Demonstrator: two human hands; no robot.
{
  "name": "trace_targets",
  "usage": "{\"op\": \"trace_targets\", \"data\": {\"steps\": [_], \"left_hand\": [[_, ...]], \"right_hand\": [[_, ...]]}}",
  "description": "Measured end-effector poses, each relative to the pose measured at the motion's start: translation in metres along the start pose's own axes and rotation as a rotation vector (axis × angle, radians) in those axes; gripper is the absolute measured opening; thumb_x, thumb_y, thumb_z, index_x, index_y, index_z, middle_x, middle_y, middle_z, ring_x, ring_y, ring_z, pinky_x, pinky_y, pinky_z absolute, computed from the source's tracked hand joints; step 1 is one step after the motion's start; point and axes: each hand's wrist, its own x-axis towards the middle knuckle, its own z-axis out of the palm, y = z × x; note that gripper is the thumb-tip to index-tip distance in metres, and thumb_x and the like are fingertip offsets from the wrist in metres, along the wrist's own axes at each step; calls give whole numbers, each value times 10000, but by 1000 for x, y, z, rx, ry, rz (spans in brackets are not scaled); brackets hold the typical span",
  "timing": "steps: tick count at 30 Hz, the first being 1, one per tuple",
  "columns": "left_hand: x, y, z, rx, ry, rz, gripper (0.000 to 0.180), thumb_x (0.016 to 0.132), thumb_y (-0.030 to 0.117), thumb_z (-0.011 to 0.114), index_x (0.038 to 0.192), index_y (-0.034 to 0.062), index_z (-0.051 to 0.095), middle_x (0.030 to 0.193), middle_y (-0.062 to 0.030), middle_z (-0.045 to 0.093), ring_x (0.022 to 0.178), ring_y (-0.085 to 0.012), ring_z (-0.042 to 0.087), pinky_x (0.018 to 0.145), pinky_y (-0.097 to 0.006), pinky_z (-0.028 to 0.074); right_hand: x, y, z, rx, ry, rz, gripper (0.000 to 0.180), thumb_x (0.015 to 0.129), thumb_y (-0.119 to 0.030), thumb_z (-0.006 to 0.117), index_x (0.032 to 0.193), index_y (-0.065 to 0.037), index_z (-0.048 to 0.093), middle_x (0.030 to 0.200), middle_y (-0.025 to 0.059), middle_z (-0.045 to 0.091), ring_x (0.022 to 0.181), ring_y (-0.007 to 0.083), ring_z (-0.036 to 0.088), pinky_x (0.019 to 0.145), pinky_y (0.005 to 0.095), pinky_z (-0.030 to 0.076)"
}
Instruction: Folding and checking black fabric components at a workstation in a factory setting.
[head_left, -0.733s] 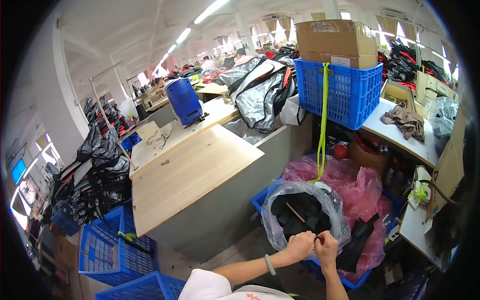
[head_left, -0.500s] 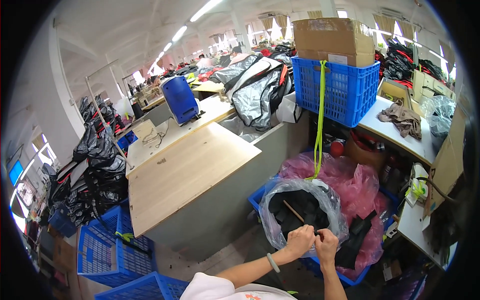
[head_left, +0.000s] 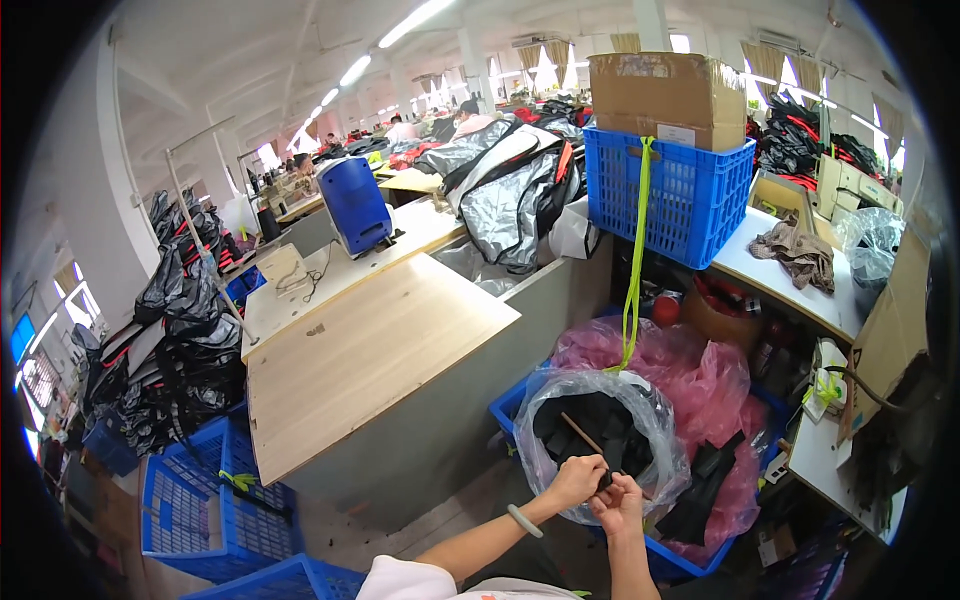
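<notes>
Over a clear plastic bag (head_left: 658,410) filled with black strips (head_left: 560,445), my hands work close together. My left hand (head_left: 576,482) is closed, its fingers pinching a small black piece (head_left: 604,481), perhaps the end of a strip. On the piece's other side, my right hand (head_left: 618,502) pinches it too with bent fingers. A thin brown stick (head_left: 580,430) slants across the bag's mouth toward my left hand; I cannot tell if it is held. The fingers hide most of the black piece.
The bag sits in a blue crate (head_left: 508,402) beside pink plastic (head_left: 715,375) and more black strips (head_left: 705,480). A wooden board (head_left: 380,355) spans the left. A yellow-green strap (head_left: 636,270) hangs from another blue crate (head_left: 668,190) under a cardboard box (head_left: 655,95). Blue baskets (head_left: 220,515) stand lower left.
Both hands have shifted slightly left. My right hand has turned so more of its finger side shows, and the black piece between the hands is more visible. The view has shifted a little.
</notes>
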Motion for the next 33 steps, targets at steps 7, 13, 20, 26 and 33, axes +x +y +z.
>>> {"op": "trace_targets", "data": {"steps": [7, 13, 20, 26, 33], "left_hand": [[-2, 22, 12, -1042, 80, -654, 103, 890, 69, 537, 874, -23, 579, 753, -64, 622, 633, -119, 618, 579, -239, 521], [2, 37, 36, -860, 292, -517, 101, 851, 64, 576, 882, -28, 603, 771, -53, 625, 662, -105, 594, 605, -234, 494], [10, 18, 36, -1420, 5, -608, 115, 849, 83, 585, 942, 25, 620, 880, -12, 590, 768, -99, 562, 668, -225, 445], [21, 6, 19, -1892, -243, -600, 199, 866, 97, 543, 1020, -14, 605, 935, -74, 643, 856, -176, 597, 836, -303, 449], [30, 41, -4, -1617, -188, -479, 69, 897, 119, 547, 898, 50, 556, 788, -25, 581, 683, -127, 557, 628, -247, 435]], "right_hand": [[-1, -25, 31, -1208, 79, -685, 110, 792, -76, 649, 734, -15, 579, 595, 10, 549, 524, 68, 517, 465, 201, 404], [-21, -31, 39, -1479, 123, -958, 62, 779, 10, 575, 833, 34, 596, 774, 126, 598, 650, 232, 607, 595, 316, 468], [-7, -16, 35, -1465, 250, -1257, 274, 809, 56, 506, 1077, 1, 513, 911, 166, 604, 793, 301, 609, 726, 359, 485], [-8, -33, 23, 125, -274, -248, 308, 753, 53, 611, 1036, -27, 520, 929, 147, 623, 738, 187, 596, 610, 300, 486], [-30, -56, 65, -495, -189, -492, 247, 753, 49, 626, 997, 35, 590, 880, 108, 628, 720, 169, 622, 629, 251, 509]]}}
